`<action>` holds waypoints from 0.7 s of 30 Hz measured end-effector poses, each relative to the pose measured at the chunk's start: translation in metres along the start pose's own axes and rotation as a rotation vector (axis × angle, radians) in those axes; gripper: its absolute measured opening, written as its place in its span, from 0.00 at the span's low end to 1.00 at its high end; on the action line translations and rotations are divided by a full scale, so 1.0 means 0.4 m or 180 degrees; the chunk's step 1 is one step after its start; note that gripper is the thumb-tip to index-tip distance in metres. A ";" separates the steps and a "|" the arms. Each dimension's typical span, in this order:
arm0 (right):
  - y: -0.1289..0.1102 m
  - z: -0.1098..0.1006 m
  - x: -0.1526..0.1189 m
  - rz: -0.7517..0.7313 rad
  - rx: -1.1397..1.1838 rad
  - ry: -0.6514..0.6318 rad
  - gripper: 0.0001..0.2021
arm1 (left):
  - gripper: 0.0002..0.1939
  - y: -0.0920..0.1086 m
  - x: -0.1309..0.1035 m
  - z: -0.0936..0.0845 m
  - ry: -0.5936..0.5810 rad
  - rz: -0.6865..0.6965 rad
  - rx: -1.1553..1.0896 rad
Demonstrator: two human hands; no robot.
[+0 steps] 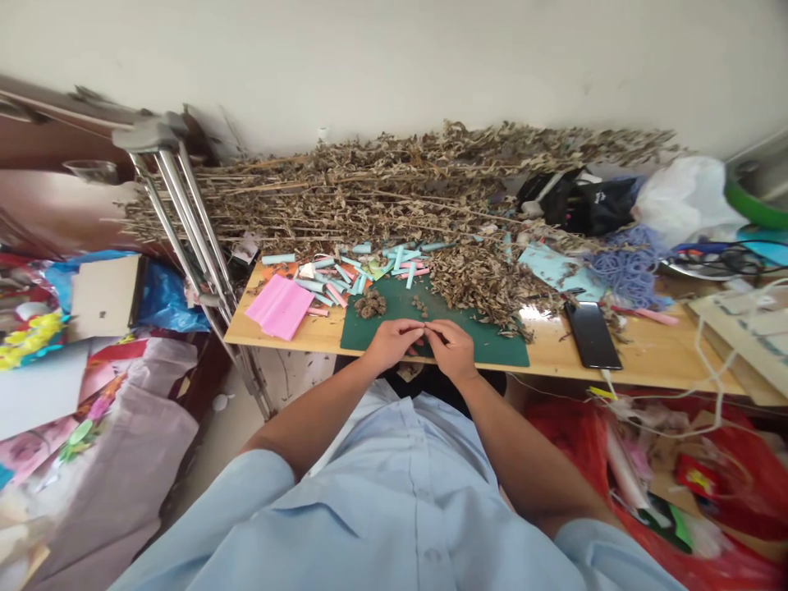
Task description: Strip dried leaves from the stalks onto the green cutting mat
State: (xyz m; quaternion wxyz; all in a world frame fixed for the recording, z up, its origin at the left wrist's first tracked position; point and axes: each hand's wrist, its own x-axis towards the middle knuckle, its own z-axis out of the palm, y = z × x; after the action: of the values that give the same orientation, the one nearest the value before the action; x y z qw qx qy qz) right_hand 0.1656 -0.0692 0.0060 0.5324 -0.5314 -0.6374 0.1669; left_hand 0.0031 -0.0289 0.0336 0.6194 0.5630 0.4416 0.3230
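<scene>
Both of my hands meet at the near edge of a green cutting mat. The fingertips of my left hand are pinched close against those of my right hand. Whatever lies between them is too small to make out. Just beyond my left hand sits a heap of brown dried clumps, with a few small brown bits to its right. A loose pile of dried leaves covers the mat's right side.
Long dried leafy stems line the wall. Blue and pink paper rolls and a folded pink sheet lie left. A phone and purple yarn are right. A metal crutch leans at the table's left end.
</scene>
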 end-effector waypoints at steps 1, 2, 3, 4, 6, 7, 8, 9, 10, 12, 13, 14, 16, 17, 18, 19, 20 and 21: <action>-0.003 -0.001 0.000 0.0026 0.0005 0.0025 0.07 | 0.15 0.012 0.019 -0.011 0.0110 0.0059 0.0393; -0.006 -0.002 0.001 0.0046 0.0010 0.0032 0.07 | 0.13 0.027 0.044 -0.023 0.0370 0.0271 0.0849; -0.008 -0.002 0.001 0.0054 0.0014 0.0019 0.07 | 0.10 0.042 0.074 -0.036 0.0620 0.0554 0.1317; -0.010 -0.003 0.002 0.0049 0.0019 0.0002 0.07 | 0.08 0.058 0.107 -0.048 0.0721 0.0818 0.1758; -0.011 -0.002 0.002 0.0031 0.0029 -0.0034 0.07 | 0.08 0.083 0.174 -0.067 0.0715 0.1016 0.2474; -0.011 -0.002 0.002 0.0028 0.0031 -0.0030 0.07 | 0.09 0.092 0.204 -0.072 0.0606 0.0992 0.2764; -0.010 -0.001 0.001 0.0036 0.0027 -0.0015 0.07 | 0.10 0.097 0.230 -0.075 0.0470 0.0944 0.2989; -0.009 0.000 0.001 0.0049 0.0019 -0.0002 0.07 | 0.09 0.100 0.252 -0.075 0.0300 0.0909 0.3147; -0.007 0.001 0.000 0.0060 0.0010 0.0004 0.08 | 0.08 0.100 0.268 -0.073 0.0185 0.0851 0.3237; -0.004 0.003 -0.001 0.0064 0.0003 -0.0001 0.08 | 0.07 0.095 0.289 -0.069 0.0071 0.0752 0.3315; -0.002 0.005 -0.002 0.0062 0.0006 -0.0008 0.08 | 0.06 0.093 0.294 -0.068 0.0061 0.0716 0.3341; 0.000 0.006 -0.002 0.0055 0.0013 -0.0013 0.08 | 0.06 0.092 0.298 -0.069 0.0065 0.0695 0.3373; 0.001 0.007 -0.002 0.0043 0.0036 -0.0014 0.08 | 0.06 0.094 0.296 -0.074 0.0090 0.0741 0.3430; 0.001 0.007 -0.002 0.0038 0.0049 -0.0006 0.07 | 0.06 0.097 0.290 -0.077 0.0117 0.0832 0.3407; 0.001 0.006 -0.001 0.0034 0.0066 0.0009 0.07 | 0.07 0.100 0.279 -0.081 0.0146 0.0969 0.3323; -0.001 0.005 -0.001 0.0032 0.0085 0.0029 0.07 | 0.07 0.103 0.263 -0.084 0.0186 0.1147 0.3164; -0.002 0.002 0.000 0.0039 0.0103 0.0052 0.07 | 0.08 0.103 0.241 -0.085 0.0216 0.1333 0.2933; -0.003 0.000 0.001 0.0059 0.0117 0.0072 0.07 | 0.07 0.101 0.214 -0.084 0.0189 0.1463 0.2644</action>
State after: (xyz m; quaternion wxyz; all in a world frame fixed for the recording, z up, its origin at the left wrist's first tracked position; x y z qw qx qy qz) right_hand 0.1650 -0.0693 0.0073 0.5477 -0.5292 -0.6232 0.1775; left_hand 0.0107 0.0681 0.0584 0.2415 0.8366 0.4150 0.2637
